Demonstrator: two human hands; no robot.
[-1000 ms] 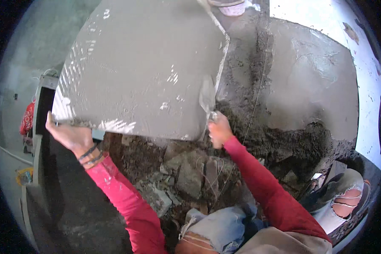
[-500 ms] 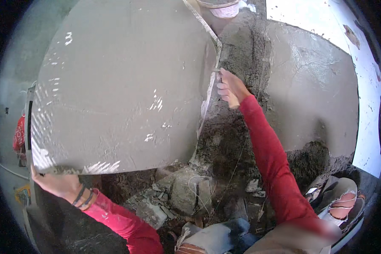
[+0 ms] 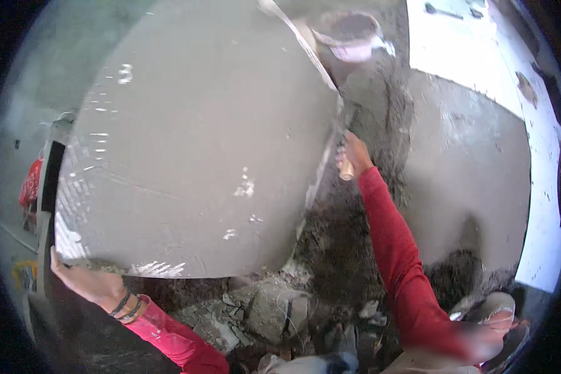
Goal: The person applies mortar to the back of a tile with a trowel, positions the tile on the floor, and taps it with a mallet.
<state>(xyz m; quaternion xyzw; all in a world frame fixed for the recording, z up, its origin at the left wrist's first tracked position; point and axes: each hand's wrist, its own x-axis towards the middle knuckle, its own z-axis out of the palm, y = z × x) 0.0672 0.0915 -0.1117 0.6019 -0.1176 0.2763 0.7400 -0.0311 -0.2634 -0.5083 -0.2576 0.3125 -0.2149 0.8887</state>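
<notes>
A large tile (image 3: 187, 149), its upper face coated with grey mortar, fills the left and middle of the view. My left hand (image 3: 90, 283) grips its near left corner; the fingers below the tile are hidden. On the opposite side, my right hand (image 3: 357, 153) is closed around the wooden handle (image 3: 346, 172) of a trowel. The trowel's blade is blurred and hard to make out against the tile's right edge. White streaks show through the mortar along the left and near edges.
Beyond my right hand stands a pink bucket (image 3: 354, 50) of dark mix. A grey mortar-covered slab (image 3: 467, 168) lies at the right, bordered by a white sheet (image 3: 542, 230). Broken rubble (image 3: 268, 308) lies in front of me. A red bag (image 3: 31, 184) hangs at the far left.
The whole view has shifted, so the scene sits lower and farther right and more of the bucket shows. My right hand has turned, exposing the handle's end. My left hand keeps the same corner.
</notes>
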